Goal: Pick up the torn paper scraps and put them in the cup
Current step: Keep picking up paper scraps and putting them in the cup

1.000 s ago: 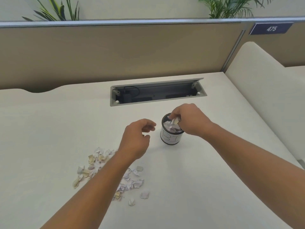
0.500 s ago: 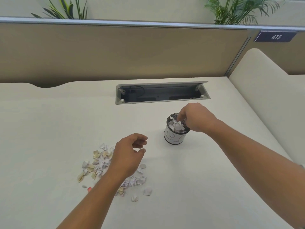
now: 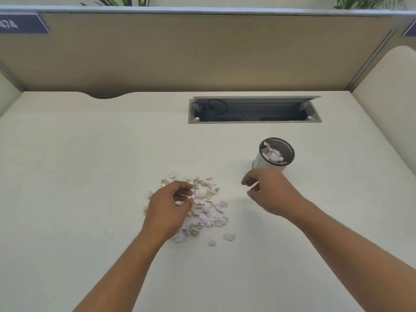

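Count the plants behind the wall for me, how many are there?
2. One plant pokes up above the partition left of centre; the other plant is at the top right. Only their leaves show, so more could be hidden behind.

scraps (image 3: 203,204): heaped on the worktop (image 3: 90,176), left of and nearer than the cup
cup (image 3: 273,155): upright on the worktop, right of centre, more scraps inside
cable tray (image 3: 254,110): sunk in the worktop behind the cup
partition (image 3: 191,52): along the far edge
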`<action>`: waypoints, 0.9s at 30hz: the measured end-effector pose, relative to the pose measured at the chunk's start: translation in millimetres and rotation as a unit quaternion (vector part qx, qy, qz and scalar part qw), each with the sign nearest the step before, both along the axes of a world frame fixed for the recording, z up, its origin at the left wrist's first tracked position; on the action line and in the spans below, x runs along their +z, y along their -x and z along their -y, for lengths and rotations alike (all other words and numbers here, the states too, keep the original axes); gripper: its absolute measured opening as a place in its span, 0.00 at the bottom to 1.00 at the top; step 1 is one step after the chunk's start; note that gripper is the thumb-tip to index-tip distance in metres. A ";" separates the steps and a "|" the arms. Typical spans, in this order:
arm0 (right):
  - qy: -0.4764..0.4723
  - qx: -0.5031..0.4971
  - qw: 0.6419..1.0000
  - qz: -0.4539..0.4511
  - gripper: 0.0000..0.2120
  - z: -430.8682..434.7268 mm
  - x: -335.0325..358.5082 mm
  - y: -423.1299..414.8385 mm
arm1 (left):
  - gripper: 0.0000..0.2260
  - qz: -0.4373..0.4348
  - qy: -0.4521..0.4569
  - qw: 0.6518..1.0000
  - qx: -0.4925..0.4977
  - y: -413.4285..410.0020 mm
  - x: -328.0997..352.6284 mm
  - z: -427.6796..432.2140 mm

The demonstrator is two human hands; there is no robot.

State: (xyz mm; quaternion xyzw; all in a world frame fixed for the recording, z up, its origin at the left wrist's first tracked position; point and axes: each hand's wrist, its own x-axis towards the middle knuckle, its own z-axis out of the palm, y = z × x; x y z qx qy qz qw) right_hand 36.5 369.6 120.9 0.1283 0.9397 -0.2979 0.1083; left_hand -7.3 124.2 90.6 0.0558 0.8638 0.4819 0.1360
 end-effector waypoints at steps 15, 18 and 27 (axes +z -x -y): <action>-0.022 0.035 0.993 0.112 0.48 96.3 -58.3 -20.0 | 0.12 0.018 0.063 0.996 0.055 -27.6 -26.4 76.4; -0.050 0.052 0.995 0.075 0.35 109.0 -64.8 -14.1 | 0.15 0.016 0.106 0.993 0.041 -30.5 -31.6 79.0; -0.060 0.043 0.997 0.005 0.10 98.8 -67.5 -12.0 | 0.23 -0.025 0.188 0.982 -0.022 -37.1 -39.5 72.3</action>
